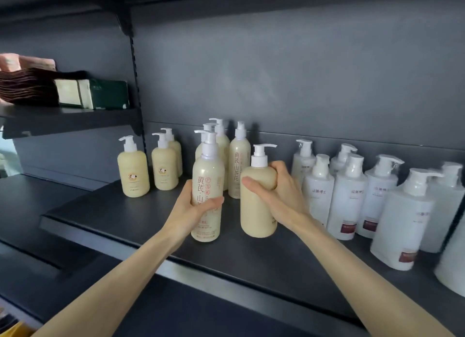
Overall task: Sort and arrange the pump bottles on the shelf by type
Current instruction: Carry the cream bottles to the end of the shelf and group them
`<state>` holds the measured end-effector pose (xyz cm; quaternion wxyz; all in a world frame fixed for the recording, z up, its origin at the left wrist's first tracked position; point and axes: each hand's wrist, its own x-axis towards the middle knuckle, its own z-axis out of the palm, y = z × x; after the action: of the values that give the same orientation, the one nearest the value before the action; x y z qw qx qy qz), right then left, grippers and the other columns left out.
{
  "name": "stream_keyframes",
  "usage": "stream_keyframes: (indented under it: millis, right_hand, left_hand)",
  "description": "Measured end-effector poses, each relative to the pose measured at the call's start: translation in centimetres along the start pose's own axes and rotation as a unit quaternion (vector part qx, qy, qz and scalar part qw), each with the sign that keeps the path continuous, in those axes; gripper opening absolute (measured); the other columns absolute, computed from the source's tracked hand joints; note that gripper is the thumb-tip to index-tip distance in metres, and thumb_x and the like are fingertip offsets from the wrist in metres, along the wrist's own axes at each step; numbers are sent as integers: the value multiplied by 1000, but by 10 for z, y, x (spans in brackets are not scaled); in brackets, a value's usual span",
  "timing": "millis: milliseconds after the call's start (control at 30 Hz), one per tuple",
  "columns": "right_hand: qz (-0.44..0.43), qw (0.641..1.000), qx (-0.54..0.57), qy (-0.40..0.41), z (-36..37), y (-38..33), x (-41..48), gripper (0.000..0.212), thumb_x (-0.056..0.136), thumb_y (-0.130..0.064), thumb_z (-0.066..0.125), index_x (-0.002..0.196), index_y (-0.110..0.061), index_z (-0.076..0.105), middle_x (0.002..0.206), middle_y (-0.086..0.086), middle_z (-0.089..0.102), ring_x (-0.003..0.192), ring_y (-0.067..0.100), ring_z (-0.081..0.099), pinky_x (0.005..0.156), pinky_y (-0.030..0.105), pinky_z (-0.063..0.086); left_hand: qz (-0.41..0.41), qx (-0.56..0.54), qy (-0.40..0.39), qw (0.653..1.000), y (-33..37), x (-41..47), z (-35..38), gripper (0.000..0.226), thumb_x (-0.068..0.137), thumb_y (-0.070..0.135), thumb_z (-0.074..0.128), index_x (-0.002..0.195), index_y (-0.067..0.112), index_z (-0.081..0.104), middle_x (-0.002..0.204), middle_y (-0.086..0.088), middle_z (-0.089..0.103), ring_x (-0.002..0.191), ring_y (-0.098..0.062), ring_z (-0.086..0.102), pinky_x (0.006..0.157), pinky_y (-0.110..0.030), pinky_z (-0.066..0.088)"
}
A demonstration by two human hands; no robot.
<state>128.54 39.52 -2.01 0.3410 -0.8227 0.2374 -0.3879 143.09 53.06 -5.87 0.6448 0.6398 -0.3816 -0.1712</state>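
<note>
Cream bottle (207,175), red "黄芪·山" lettering

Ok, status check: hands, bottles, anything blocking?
Left hand grips tall red-lettered cream bottle. Right hand grips plain cream bottle beside it. Both upright. White bottles close on right.

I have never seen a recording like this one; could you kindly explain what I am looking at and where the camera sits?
There is no machine here: a person works with bare hands. The single picture comes from a wide-angle camera worn on the head, looking forward and down at a dark shelf. The left hand grips a tall cream bottle with red lettering. The right hand grips a wider cream bottle whose label is mostly turned away. On the shelf stand small cream bottles at left, more tall cream bottles behind, and white bottles at right.
</note>
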Motion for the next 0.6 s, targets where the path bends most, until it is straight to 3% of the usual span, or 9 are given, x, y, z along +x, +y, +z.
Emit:
stream_keyframes:
  millis: [133,267,500,600]
  right_hand:
    - [21,999,-31,19,17,-5,5,56,74,-56,70,110,-23,45,92,-15,58,91,13,58,78,36,50]
    - [40,995,-45,73,29,-9,-3,57,74,-56,69,113,-22,45,88,-20,55,89,12,58,74,32,48]
    - [105,987,-44,114,40,-20,-33,63,75,-59,67,119,-23,41,108,-3,61,98,16,59,83,38,52]
    - [122,982,-54,132,41,-28,-44,60,76,-56,69,118,-23,40,109,-1,60,100,18,59,84,39,52]
  left_hand:
    - [1,-21,-49,999,-11,18,-13,59,66,33,75,118,26,49,112,3,66,104,-11,64,93,-36,50]
    - [8,-47,-113,992,-21,33,-20,62,71,30,76,125,27,45,117,5,64,108,-8,61,95,-33,48]
    - [22,-34,-187,982,-26,46,-16,63,84,29,68,134,28,30,119,17,53,106,4,52,87,-22,41]
    - [24,-18,-206,978,-26,51,-16,66,84,36,68,136,27,29,118,18,52,106,5,50,92,-26,40]
